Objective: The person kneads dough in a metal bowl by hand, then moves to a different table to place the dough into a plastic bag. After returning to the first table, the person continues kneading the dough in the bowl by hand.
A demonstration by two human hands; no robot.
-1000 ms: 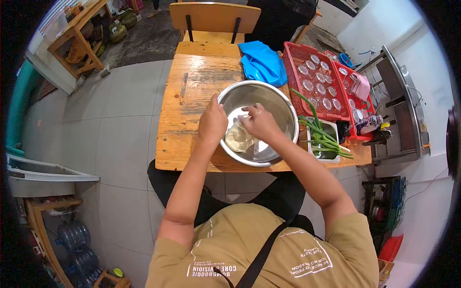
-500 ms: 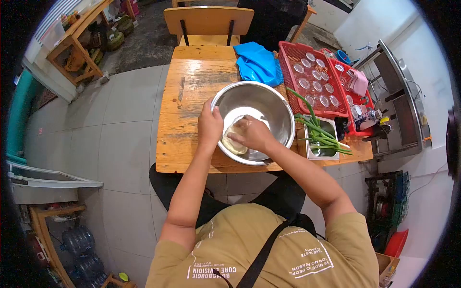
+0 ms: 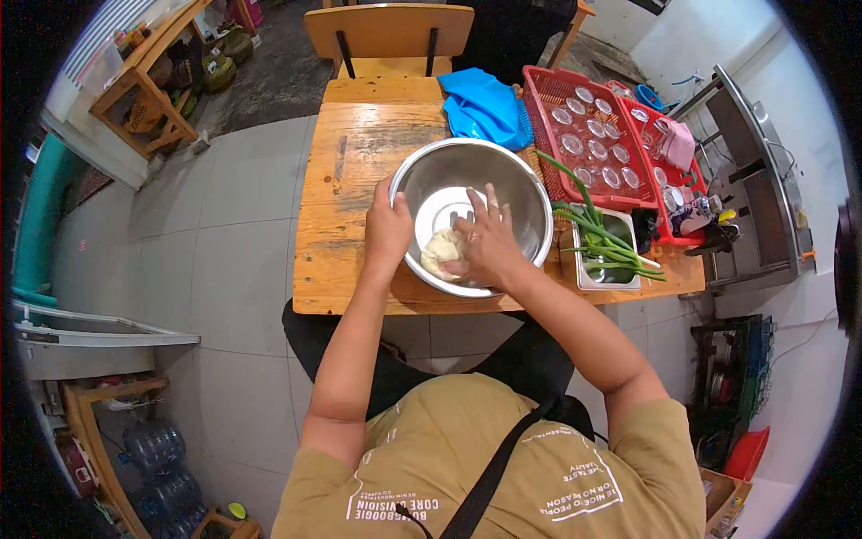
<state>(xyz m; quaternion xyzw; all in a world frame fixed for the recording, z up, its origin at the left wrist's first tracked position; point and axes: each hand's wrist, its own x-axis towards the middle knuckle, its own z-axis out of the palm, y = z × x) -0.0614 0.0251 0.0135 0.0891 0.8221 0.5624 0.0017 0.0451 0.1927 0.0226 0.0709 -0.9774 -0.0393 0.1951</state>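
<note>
A large steel mixing bowl (image 3: 523, 199) sits near the front edge of the wooden table. My left hand (image 3: 388, 232) is wrapped around its left rim, thumb on the inner side. Low in the bowl, on the side nearest me, lies a pale lump of dough (image 3: 439, 252). My right hand (image 3: 492, 244) is inside the bowl at the dough's right side, its fingers stretched and spread away from me. The thumb side touches the dough, and pale residue shows on the fingers. Part of the dough is hidden behind this hand.
Right of the bowl, green onions (image 3: 611, 244) lie across a square metal container (image 3: 613, 280). Behind them stand red baskets (image 3: 548, 106) with several clear glasses or cups. A blue plastic bag (image 3: 480, 106) rests at the back of the wooden table (image 3: 346, 193). A chair (image 3: 388, 32) stands beyond.
My right hand's fingers, curled over the dough before, are now spread out and lifted off its top. The dough looks more bunched up. My left hand stays on the rim.
</note>
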